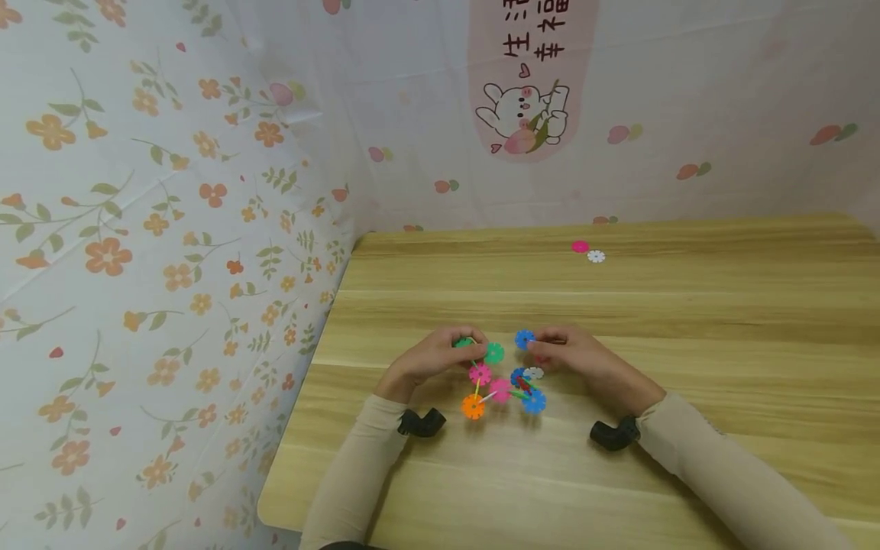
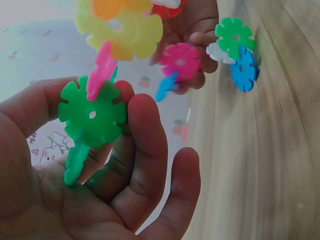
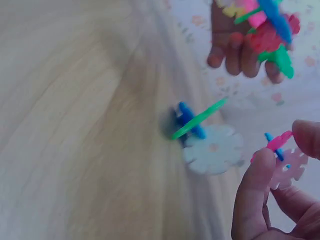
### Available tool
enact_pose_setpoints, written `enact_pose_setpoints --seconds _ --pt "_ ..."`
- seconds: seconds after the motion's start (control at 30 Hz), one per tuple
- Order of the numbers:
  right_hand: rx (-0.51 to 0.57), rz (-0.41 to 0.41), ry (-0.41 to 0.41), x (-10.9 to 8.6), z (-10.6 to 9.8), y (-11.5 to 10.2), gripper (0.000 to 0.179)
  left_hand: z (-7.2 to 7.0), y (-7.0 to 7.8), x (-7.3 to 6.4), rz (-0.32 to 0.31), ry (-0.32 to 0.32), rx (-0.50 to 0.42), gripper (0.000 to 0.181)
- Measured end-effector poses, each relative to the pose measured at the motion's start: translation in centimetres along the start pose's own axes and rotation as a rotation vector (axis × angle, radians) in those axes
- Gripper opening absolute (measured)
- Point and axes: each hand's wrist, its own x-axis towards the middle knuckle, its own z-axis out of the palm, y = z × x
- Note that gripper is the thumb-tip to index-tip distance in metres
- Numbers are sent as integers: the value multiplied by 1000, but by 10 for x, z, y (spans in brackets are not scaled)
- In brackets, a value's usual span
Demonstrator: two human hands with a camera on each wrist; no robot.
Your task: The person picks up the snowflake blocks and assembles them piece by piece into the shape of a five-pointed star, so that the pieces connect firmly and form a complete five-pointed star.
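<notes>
My left hand [image 1: 436,355] holds a linked chain of notched plastic snowflake discs by a green disc [image 2: 102,127] between thumb and fingers. From there the chain hangs toward me, with pink [image 1: 480,373], orange [image 1: 473,406] and blue discs [image 1: 534,402]. Opposite, my right hand [image 1: 577,353] pinches a small cluster of linked discs, with a blue disc [image 1: 525,339] and a pink disc [image 2: 182,59] showing. Between the hands sits another small cluster, with a white disc [image 3: 214,150], a green disc [image 2: 234,36] and a blue one. Whether it touches the chain I cannot tell.
Near the back edge of the wooden table [image 1: 687,305] lie a loose pink disc [image 1: 580,247] and a white disc [image 1: 596,257]. Patterned cloth [image 1: 412,114] hangs behind and to the left. A black wrist mount [image 1: 422,422] sits on each forearm.
</notes>
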Motion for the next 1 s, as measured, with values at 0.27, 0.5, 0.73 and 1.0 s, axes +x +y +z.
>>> enact_pose_setpoints --seconds 0.27,0.5,0.73,1.0 --pt "181 -66 -28 -10 -2 -16 35 8 7 6 9 19 26 18" --pt "328 -107 16 -12 -2 -23 32 17 9 15 19 31 9 15" --pt "409 -143 32 -15 3 -25 23 27 16 18 34 71 -15 14" --pt "437 -145 52 -16 6 -27 12 31 19 21 69 105 38 14"
